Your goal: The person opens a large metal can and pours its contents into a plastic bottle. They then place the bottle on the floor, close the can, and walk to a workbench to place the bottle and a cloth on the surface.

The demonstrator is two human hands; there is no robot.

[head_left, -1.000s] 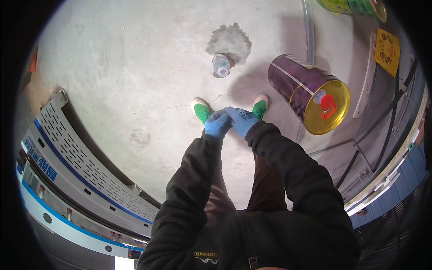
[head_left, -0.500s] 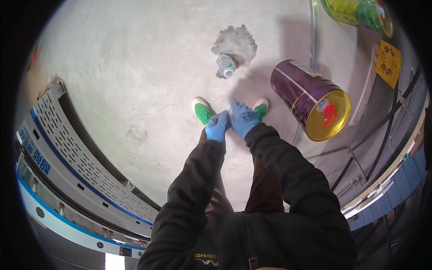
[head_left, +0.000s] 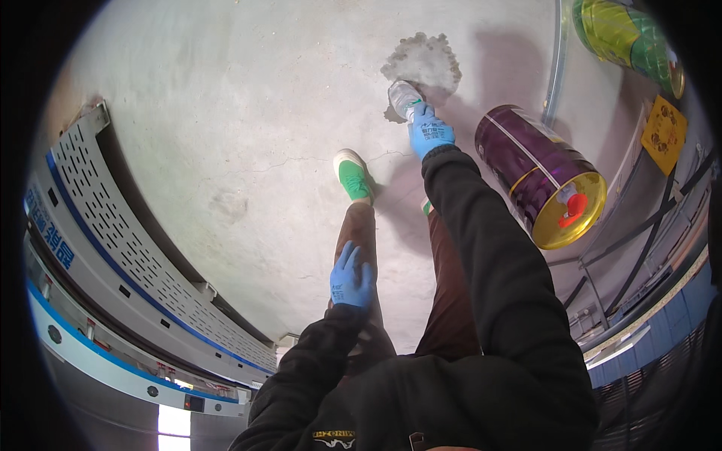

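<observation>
A clear plastic bottle [head_left: 404,96] lies at the lower edge of a dark wet patch on the floor. My right hand [head_left: 431,134], in a blue glove, reaches down to it with the fingers closed around its neck end. The bottle's mouth is hidden behind those fingers. My left hand [head_left: 351,276], gloved in the same blue, is over my left leg near the knee. Its fingers are spread and nothing is in them.
To the right lies a large purple drum [head_left: 530,165] with a gold end and red cap. Beyond it are a green-yellow container [head_left: 628,41], a yellow card [head_left: 665,134] and a metal frame. A long perforated machine panel [head_left: 98,195] runs along the left. My green shoe [head_left: 351,177] stands mid-floor.
My hands were together in front of my feet and have parted. The right one has stretched forward and taken hold of the bottle; the left has drawn back to my leg and opened.
</observation>
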